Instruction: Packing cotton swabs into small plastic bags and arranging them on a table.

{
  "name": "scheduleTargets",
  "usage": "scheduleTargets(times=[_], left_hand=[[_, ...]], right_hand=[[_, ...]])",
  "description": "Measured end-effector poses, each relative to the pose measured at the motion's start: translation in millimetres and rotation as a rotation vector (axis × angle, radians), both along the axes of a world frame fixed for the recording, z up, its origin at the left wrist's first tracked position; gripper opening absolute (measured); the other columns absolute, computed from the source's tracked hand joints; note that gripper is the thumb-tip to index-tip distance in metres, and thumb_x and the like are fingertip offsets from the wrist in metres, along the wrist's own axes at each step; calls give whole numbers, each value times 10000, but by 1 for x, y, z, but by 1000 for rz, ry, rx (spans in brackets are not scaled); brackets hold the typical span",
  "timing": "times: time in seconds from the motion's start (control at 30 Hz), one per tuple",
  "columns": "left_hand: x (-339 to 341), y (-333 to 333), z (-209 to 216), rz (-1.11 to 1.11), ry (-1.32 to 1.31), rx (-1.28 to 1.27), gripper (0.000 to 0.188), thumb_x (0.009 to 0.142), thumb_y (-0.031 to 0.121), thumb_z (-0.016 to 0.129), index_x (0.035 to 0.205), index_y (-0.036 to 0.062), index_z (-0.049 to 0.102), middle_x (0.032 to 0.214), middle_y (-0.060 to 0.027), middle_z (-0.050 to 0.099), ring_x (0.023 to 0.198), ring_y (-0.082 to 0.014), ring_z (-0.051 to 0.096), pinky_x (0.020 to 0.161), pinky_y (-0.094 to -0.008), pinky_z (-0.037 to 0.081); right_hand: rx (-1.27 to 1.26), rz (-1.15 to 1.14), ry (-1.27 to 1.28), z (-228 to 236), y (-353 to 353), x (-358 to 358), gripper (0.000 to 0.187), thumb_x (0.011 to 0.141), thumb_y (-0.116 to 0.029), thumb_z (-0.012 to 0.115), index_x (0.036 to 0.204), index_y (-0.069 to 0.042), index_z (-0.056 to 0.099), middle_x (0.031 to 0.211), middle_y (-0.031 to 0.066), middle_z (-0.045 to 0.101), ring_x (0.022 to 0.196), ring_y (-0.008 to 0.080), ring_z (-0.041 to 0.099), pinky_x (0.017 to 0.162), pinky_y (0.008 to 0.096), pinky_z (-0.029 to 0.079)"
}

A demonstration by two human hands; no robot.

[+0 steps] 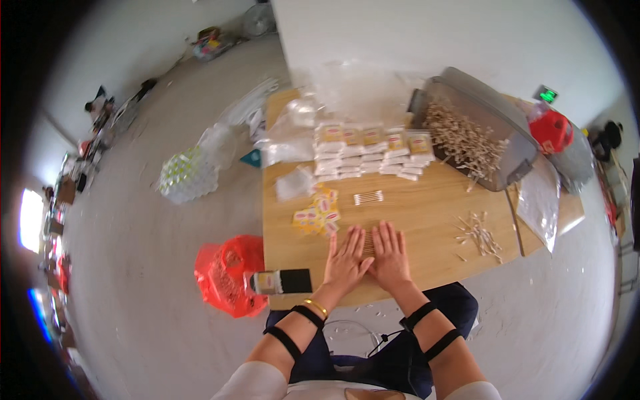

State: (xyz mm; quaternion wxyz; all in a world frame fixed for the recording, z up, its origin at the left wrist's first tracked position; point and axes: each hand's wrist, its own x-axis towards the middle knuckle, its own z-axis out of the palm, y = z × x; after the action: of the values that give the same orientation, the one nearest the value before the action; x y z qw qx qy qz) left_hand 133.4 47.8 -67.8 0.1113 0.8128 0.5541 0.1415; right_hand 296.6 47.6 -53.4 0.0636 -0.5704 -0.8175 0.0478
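Both hands palm-down on the wood-tone table, fingers straight. Left hand and right hand flank a row of cotton swabs, sticks lying crosswise in the gap between them. Nothing clenched; fingers laid flat. Can't tell how hard they press, or how many swabs sit under the fingers. Likely reason for the pose: two hands act as side fences, keeping the sticks parallel and the ends even.

Just beyond the fingertips: a small neat swab row, apart from the hands, probably set off so it doesn't mix with the row in hand.

Left of that: yellow printed cards in a loose spread, flat clear bags above them. Both within easy left-hand reach, presumably on purpose.

Far side: filled swab packets stacked in columns, out of the working area.

Right: loose swab heap, near the right hand. Behind it a grey plastic bin tipped toward the person, bulk swabs inside; the tilt probably eases scooping.

Left edge: a dark flat pad with one packet at its end. Red plastic bag beside the table.
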Motion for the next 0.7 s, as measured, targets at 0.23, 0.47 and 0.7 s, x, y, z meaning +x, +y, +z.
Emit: scheduleTargets(times=[0.23,0.47,0.7], left_hand=[[-2,-13,16,7,-88,-15,783,1043,554,313,1584,-7,230,1663,-156,225,1558,-264,149,1241,-560,1],[-130,-66,54,358,-368,23,612,1055,413,419,1509,5,380,1540,-216,398,1471,-359,321,1215,-562,147],[-210,-86,2,892,-456,-107,528,1026,493,484,1173,0,604,1093,-228,637,1028,-370,621,875,-489,457]], right_hand=[[7,-9,-37,-6,-2,3,866,928,-485,575,1571,-5,250,1648,228,197,1540,392,148,1246,541,104],[6,127,3,-3,-49,-68,856,951,-546,538,1566,-10,277,1648,212,214,1544,371,147,1249,538,106],[-16,184,-10,-1,-73,-144,770,975,-500,516,1579,-72,302,1665,156,210,1553,315,149,1257,516,89]])
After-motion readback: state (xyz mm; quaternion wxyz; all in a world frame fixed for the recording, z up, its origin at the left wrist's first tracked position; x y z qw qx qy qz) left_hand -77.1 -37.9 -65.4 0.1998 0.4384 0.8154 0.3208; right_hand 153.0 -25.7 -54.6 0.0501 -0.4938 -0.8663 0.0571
